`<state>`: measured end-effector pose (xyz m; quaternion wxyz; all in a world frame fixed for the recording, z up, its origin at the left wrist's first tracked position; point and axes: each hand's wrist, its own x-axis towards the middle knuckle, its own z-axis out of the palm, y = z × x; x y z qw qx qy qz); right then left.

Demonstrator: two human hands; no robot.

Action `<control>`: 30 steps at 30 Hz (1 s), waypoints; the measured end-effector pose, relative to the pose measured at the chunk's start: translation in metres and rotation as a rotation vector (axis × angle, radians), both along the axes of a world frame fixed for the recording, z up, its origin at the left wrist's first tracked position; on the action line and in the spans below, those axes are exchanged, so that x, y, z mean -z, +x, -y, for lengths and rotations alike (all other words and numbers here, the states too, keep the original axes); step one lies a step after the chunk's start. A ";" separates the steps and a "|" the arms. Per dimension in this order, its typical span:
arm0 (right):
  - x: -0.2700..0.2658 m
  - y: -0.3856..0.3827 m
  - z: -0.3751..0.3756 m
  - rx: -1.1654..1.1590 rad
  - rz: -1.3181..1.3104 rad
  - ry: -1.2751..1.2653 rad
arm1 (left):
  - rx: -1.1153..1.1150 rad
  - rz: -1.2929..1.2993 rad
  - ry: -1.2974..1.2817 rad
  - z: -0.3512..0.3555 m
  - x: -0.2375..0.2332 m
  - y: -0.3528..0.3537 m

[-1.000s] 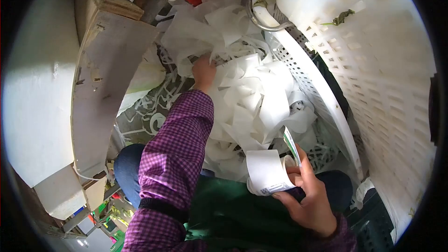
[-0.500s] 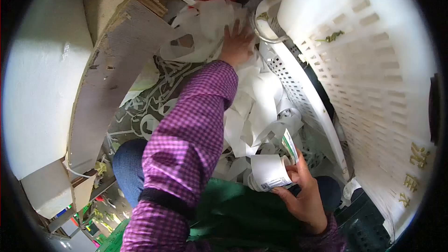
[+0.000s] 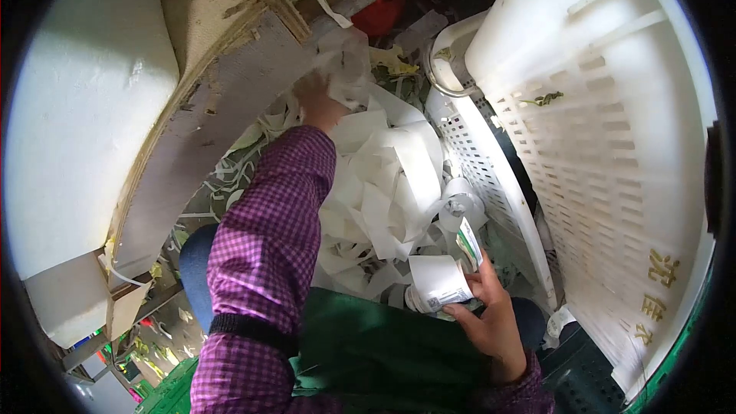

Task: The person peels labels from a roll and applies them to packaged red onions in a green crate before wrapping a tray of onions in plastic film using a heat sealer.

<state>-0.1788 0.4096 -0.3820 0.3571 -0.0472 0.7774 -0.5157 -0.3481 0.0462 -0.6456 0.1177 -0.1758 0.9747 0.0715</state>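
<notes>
My left hand (image 3: pixel 316 101), smeared by motion, is at the far end of a heap of white paper strips (image 3: pixel 383 176). It grips a bunched piece of translucent plastic film (image 3: pixel 343 69); the fingertips are hard to make out. Near my lap, my right hand (image 3: pixel 494 322) is wrapped around a roll of white labels (image 3: pixel 438 280) with small print and a square code at its lower edge. A loose printed label with a green band (image 3: pixel 468 244) sticks up by the fingers of that hand. The roll's far side is hidden.
A white perforated plastic basket (image 3: pixel 590 138) leans on the right, beside another perforated white rim (image 3: pixel 498 169) with a metal ring (image 3: pixel 452 90). Wooden boards (image 3: pixel 184 138) and white foam-like blocks (image 3: pixel 92 123) stand on the left. A red object (image 3: pixel 381 11) lies at the back.
My left hand has swept left, and the plastic film has bunched up with it, baring more paper strips. My right hand keeps the label roll in nearly the same place. The view has shifted slightly.
</notes>
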 end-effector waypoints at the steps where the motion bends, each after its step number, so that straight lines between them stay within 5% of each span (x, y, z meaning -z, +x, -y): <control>1: 0.000 -0.003 0.002 -0.018 -0.010 0.012 | 0.079 -0.138 -0.148 -0.022 -0.004 0.001; 5: 0.003 -0.005 0.006 -0.001 0.013 -0.019 | 0.624 -0.327 0.123 -0.113 -0.002 0.043; 7: 0.000 -0.008 0.008 -0.012 0.040 -0.060 | 0.766 -0.404 0.500 -0.148 -0.017 0.089; 9: -0.002 -0.010 0.012 -0.056 0.035 -0.039 | 1.098 -0.147 0.592 -0.162 -0.021 0.134; 10: -0.003 -0.011 0.014 -0.105 0.022 -0.027 | 1.320 -0.379 0.269 -0.173 0.028 0.169; 11: -0.007 -0.012 0.018 -0.087 0.079 -0.034 | 1.343 -0.336 0.436 -0.175 0.031 0.186; 12: -0.007 -0.013 0.020 -0.078 0.091 -0.026 | 1.346 -0.331 0.453 -0.167 0.030 0.191; 14: -0.008 -0.014 0.022 -0.140 0.100 -0.074 | 1.164 0.344 0.764 -0.137 0.030 0.191; 16: -0.005 -0.010 0.022 -0.145 0.173 -0.095 | 1.070 0.245 0.704 -0.092 0.058 0.179; 17: -0.005 -0.006 0.024 -0.159 0.157 -0.149 | 0.548 0.614 0.717 -0.082 -0.010 0.144; 19: -0.008 0.006 0.028 -0.203 0.030 -0.220 | 0.496 0.221 0.690 -0.042 0.029 0.133; 22: -0.029 0.015 0.043 -0.291 0.229 -0.157 | 0.462 0.064 0.148 0.000 0.017 0.114; 25: -0.041 0.032 0.049 -0.237 0.253 -0.167 | 0.414 0.010 -0.102 0.023 -0.011 0.113; 28: -0.044 0.035 0.050 -0.131 0.302 -0.111 | 0.403 0.036 0.026 0.013 -0.052 0.130; 30: -0.046 0.032 0.051 -0.071 0.382 -0.140 | 0.204 0.130 0.259 -0.007 -0.085 0.155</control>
